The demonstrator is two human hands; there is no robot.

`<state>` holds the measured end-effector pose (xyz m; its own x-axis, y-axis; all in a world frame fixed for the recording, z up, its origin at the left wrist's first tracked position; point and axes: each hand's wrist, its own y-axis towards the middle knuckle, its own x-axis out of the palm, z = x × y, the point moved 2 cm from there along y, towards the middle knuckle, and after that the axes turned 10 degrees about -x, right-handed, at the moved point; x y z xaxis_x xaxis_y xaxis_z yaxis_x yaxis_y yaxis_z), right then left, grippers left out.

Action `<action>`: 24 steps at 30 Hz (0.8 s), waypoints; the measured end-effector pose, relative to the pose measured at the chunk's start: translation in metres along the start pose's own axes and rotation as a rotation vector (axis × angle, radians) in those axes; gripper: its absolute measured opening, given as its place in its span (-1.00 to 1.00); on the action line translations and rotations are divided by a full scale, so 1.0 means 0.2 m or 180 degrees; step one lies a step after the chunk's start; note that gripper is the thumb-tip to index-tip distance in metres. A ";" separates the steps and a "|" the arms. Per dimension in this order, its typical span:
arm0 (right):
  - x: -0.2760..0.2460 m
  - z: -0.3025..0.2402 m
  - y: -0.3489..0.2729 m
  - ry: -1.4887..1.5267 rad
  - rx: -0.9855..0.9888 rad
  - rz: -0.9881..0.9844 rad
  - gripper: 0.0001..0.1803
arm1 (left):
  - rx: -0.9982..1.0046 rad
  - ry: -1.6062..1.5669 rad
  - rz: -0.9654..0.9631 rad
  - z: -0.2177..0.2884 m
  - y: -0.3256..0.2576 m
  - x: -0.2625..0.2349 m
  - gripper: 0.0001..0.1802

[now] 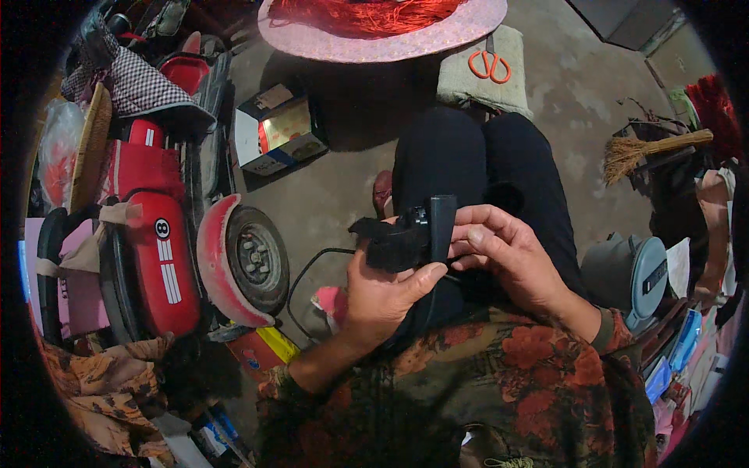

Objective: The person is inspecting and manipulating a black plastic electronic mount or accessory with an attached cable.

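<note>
Two hands clamped on a black tool (409,234), left hand (382,292) gripping beneath, right hand (507,253) fingers curled against its upright handle

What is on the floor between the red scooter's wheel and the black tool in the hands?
A thin black cord loops over bare concrete floor, seen from the head view.

Dim, warm indoor light falls from above, and a deep shadow pools on the floor (343,168) under the round tabletop (406,43) at the far side. Fisheye bending curves the edges, the corners are black, and the rim is softly blurred.
</note>
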<state>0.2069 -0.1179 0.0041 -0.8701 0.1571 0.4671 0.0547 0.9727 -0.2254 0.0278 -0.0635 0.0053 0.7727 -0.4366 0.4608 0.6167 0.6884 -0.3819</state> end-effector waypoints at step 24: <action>0.03 -0.01 -0.01 -0.0077 0.0186 -0.0123 -0.63 | -0.0414 -0.0038 0.0303 0.05 -0.02 -0.02 -0.66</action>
<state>0.2020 -0.1182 0.0083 -0.8827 0.1147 0.4558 -0.0073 0.9663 -0.2574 0.0210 -0.0599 0.0135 0.8272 -0.3656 0.4268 0.5557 0.6451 -0.5245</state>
